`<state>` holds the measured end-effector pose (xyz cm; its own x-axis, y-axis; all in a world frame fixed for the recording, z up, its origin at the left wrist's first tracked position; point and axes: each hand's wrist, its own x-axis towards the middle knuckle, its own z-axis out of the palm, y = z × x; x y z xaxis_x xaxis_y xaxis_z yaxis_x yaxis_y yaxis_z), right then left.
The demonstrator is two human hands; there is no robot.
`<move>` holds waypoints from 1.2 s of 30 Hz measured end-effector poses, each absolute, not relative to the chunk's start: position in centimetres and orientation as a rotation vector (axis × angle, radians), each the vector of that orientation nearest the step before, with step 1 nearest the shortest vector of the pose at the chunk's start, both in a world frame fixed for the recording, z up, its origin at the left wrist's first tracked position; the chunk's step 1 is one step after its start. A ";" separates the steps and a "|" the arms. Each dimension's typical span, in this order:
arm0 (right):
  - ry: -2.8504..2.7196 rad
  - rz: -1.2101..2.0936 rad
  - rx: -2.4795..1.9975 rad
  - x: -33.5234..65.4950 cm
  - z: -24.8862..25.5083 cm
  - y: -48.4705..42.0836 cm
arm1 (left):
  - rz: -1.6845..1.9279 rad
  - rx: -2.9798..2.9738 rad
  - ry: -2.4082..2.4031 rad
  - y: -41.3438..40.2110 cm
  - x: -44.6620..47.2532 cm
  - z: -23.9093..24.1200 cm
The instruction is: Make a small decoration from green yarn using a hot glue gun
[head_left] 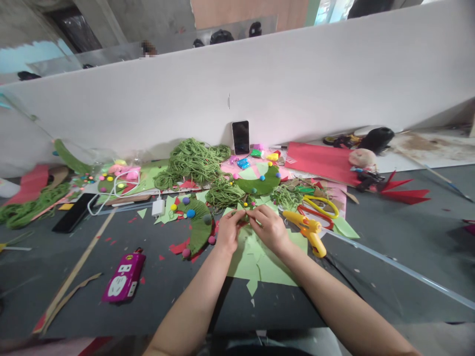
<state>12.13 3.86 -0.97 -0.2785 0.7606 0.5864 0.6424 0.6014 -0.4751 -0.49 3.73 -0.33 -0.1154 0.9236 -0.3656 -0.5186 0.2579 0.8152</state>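
Note:
My left hand (229, 228) and my right hand (270, 228) meet over light green paper (274, 264), fingertips pinched together. What they hold is too small and hidden to make out; a bit of green shows by the fingers. Left of them lies a green yarn-wrapped crescent (200, 230) with coloured pom-poms. Another green crescent (261, 184) with pom-poms lies just beyond my hands. Beside my right hand is a yellow glue gun (306, 229), a long clear glue stick (393, 262) extending from its back. Scissors with yellow handles (323, 205) lie behind it.
A heap of green yarn (195, 160) sits by the white partition (178, 99), where a phone (241, 137) leans. At left are a white charger (158, 206), a black phone (74, 212) and a purple packet (124, 277). Red card (322, 160) lies at right, with paper scraps around.

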 end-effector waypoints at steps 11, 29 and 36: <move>-2.063 0.109 -1.026 12.1 -0.7 3.6 | 1.344 0.406 1.083 3.6 -0.4 0.3; -1.759 0.635 -1.092 12.3 -0.1 4.0 | 1.337 0.348 1.014 3.9 -1.2 -0.1; -1.681 0.868 -1.102 12.8 0.2 4.4 | 1.328 0.404 0.970 3.8 -1.0 0.0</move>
